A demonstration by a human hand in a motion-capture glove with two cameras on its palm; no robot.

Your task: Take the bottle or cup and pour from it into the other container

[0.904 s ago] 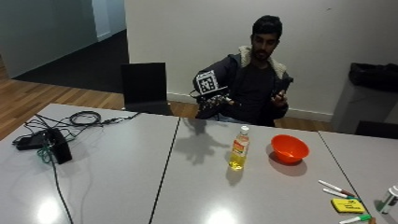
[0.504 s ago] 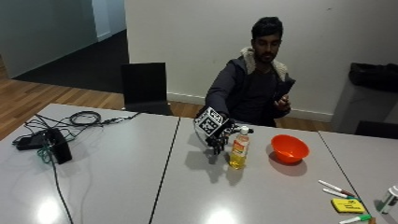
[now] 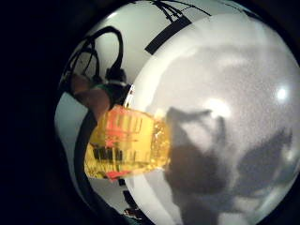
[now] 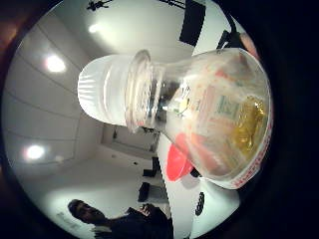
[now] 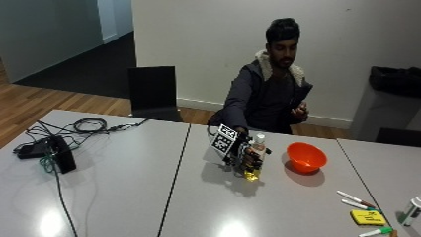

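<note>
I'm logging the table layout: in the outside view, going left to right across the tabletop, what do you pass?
Black box with cables → gloved right hand gripping the bottle → orange bowl → markers → yellow eraser.

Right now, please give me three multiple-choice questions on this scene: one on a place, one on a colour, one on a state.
1. Where is the bowl?
A. On the table, beside the bottle
B. On the chair
C. In the person's bare hand

2. What colour is the bowl?
A. Blue
B. Orange-red
C. Green

3. How is the bottle's white cap?
A. Lying on the table
B. On the bottle
C. In the bowl

Answers: 1 A, the outside view shows it on the table by the bottle; 2 B, orange-red in the outside view; 3 B, the thumb side palm view shows the cap on the neck.
</note>
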